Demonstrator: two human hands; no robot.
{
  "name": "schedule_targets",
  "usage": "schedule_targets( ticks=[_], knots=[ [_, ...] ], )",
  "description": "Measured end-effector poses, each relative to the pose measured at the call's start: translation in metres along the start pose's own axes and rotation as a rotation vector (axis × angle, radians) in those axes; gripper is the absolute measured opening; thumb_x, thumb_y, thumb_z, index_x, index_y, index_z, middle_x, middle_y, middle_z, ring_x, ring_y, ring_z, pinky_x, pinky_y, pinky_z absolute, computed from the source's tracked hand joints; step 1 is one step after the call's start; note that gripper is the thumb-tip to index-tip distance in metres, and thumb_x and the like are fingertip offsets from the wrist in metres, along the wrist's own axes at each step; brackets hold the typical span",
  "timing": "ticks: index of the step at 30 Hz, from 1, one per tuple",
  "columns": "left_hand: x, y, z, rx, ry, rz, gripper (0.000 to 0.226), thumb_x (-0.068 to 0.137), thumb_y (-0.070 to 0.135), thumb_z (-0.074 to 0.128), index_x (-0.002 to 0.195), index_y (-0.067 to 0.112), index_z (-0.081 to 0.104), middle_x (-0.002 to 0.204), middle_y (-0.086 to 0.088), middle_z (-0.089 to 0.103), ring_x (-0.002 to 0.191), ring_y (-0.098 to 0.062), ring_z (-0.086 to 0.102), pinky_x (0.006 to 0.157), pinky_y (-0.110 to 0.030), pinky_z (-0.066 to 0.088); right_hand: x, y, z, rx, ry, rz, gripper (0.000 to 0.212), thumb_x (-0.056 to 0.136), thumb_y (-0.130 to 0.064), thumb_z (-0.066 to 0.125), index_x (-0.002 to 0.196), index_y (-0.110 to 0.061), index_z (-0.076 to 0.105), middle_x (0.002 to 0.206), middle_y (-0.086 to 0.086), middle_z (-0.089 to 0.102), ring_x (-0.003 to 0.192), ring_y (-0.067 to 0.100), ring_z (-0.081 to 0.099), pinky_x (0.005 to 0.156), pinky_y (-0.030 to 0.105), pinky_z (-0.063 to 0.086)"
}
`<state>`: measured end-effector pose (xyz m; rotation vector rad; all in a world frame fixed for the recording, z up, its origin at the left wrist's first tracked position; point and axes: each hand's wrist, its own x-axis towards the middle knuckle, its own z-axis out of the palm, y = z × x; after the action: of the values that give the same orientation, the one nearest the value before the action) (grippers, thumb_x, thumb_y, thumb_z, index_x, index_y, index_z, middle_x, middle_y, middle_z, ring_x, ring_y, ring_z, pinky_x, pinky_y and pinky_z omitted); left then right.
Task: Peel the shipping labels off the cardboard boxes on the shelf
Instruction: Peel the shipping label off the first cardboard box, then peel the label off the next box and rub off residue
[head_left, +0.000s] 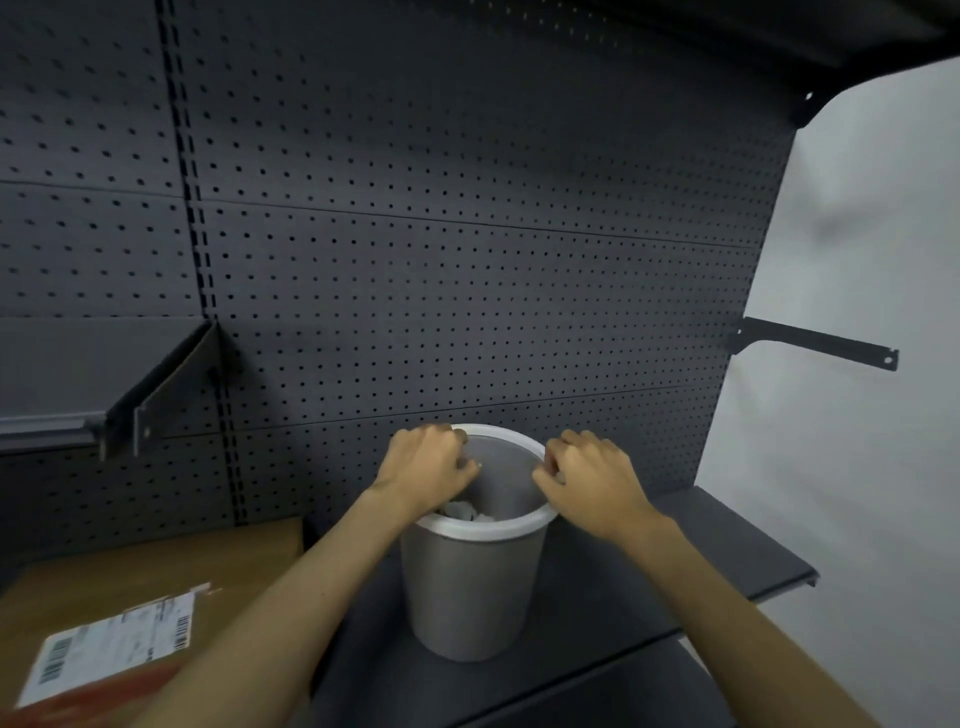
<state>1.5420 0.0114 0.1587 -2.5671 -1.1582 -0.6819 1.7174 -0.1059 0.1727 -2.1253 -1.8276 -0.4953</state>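
Closest to the camera, bottom left, there's a brown cardboard box (156, 571) lying on the dark shelf, and its white shipping label with black barcodes (111, 647) is stuck on the top face, a bit wrinkled at the upper edge. A strip of red tape or print runs along the box edge under it.

Just right of the box, on the dark grey metal shelf board (717, 561), stands a grey round plastic bin with a white rim (470, 587). There are some crumpled white scraps (465, 512) down inside.

Both bare arms reach over the bin. The left hand (426, 465) is over the left side of the rim with fingers curled in; looks like it's pinching a tiny white bit, but honestly I can't tell for sure. The right hand (592, 480) sits at the right side of the rim, fingers curled too, with something small and white at the fingertips, also too blurry to call.

Behind all that is the black perforated metal back panel (467, 260), with a black shelf bracket (821, 343) sticking out on the right and an angled grey shelf (78, 379) on the left.
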Motion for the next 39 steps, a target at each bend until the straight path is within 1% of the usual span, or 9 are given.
schedule_targets(
  ticks=[5,8,13,17,21,24,29,34,39],
  knots=[
    [0.009,0.001,0.012,0.054,0.007,-0.019,0.031,0.094,0.04,0.044,0.095,0.016,0.063,0.097,-0.002,0.065,0.081,-0.023,0.062,0.065,-0.032,0.043,0.017,0.014,0.017,0.031,0.013,-0.068,0.025,0.087,-0.03,0.045,0.079,-0.012,0.061,0.082,0.003,0.06,0.077,0.023,0.053,0.072,0.036,0.045],
    [0.004,0.003,0.009,0.074,0.019,-0.05,0.03,0.094,0.04,0.043,0.092,0.017,0.063,0.096,-0.001,0.063,0.079,-0.023,0.062,0.064,-0.032,0.043,0.024,0.017,0.022,0.082,0.036,-0.12,0.021,0.086,-0.027,0.046,0.072,-0.013,0.052,0.076,0.002,0.055,0.073,0.023,0.049,0.07,0.037,0.044],
    [-0.038,-0.013,-0.011,0.154,0.04,-0.153,0.03,0.092,0.045,0.042,0.085,0.021,0.059,0.089,0.003,0.063,0.079,-0.023,0.062,0.062,-0.031,0.044,0.034,-0.019,0.032,0.216,0.067,-0.283,0.023,0.088,-0.032,0.046,0.078,-0.014,0.057,0.084,0.002,0.06,0.081,0.022,0.053,0.073,0.036,0.043],
    [-0.098,-0.046,-0.035,0.267,0.017,-0.266,0.031,0.091,0.047,0.04,0.078,0.023,0.053,0.085,0.003,0.063,0.082,-0.022,0.061,0.058,-0.03,0.039,0.03,-0.085,0.037,0.344,0.074,-0.443,0.025,0.09,-0.038,0.048,0.084,-0.015,0.058,0.091,0.002,0.061,0.091,0.024,0.054,0.076,0.036,0.04],
    [-0.167,-0.087,-0.072,0.379,0.025,-0.433,0.031,0.089,0.046,0.042,0.068,0.023,0.044,0.073,0.004,0.058,0.073,-0.021,0.06,0.05,-0.029,0.041,0.021,-0.155,0.04,0.424,0.06,-0.599,0.026,0.092,-0.042,0.046,0.081,-0.019,0.053,0.086,-0.001,0.057,0.086,0.021,0.053,0.077,0.036,0.041],
    [-0.218,-0.113,-0.102,0.452,0.044,-0.552,0.032,0.088,0.043,0.046,0.065,0.021,0.05,0.067,0.004,0.056,0.067,-0.02,0.059,0.045,-0.028,0.039,0.012,-0.207,0.039,0.475,0.036,-0.703,0.025,0.093,-0.042,0.043,0.083,-0.021,0.051,0.087,-0.004,0.055,0.086,0.019,0.051,0.079,0.035,0.04],
    [-0.303,-0.155,-0.148,0.552,0.03,-0.688,0.037,0.087,0.049,0.045,0.071,0.017,0.055,0.075,-0.001,0.063,0.074,-0.028,0.064,0.05,-0.03,0.037,-0.008,-0.301,0.028,0.511,0.016,-0.844,0.026,0.094,-0.042,0.042,0.085,-0.02,0.053,0.09,-0.004,0.056,0.089,0.019,0.051,0.082,0.035,0.04],
    [-0.397,-0.197,-0.198,0.607,0.034,-0.803,0.039,0.09,0.05,0.041,0.071,0.02,0.058,0.075,0.003,0.062,0.073,-0.022,0.061,0.05,-0.03,0.043,-0.039,-0.407,0.013,0.55,0.006,-0.955,0.029,0.094,-0.044,0.042,0.084,-0.02,0.054,0.089,-0.003,0.055,0.089,0.02,0.052,0.08,0.036,0.04],
    [-0.491,-0.252,-0.252,0.639,0.04,-0.892,0.034,0.09,0.047,0.044,0.07,0.021,0.054,0.075,0.004,0.062,0.073,-0.021,0.062,0.049,-0.028,0.039,-0.082,-0.522,-0.001,0.541,-0.015,-1.05,0.027,0.093,-0.046,0.04,0.087,-0.022,0.051,0.097,-0.001,0.057,0.098,0.022,0.052,0.085,0.038,0.04]
  ],
)
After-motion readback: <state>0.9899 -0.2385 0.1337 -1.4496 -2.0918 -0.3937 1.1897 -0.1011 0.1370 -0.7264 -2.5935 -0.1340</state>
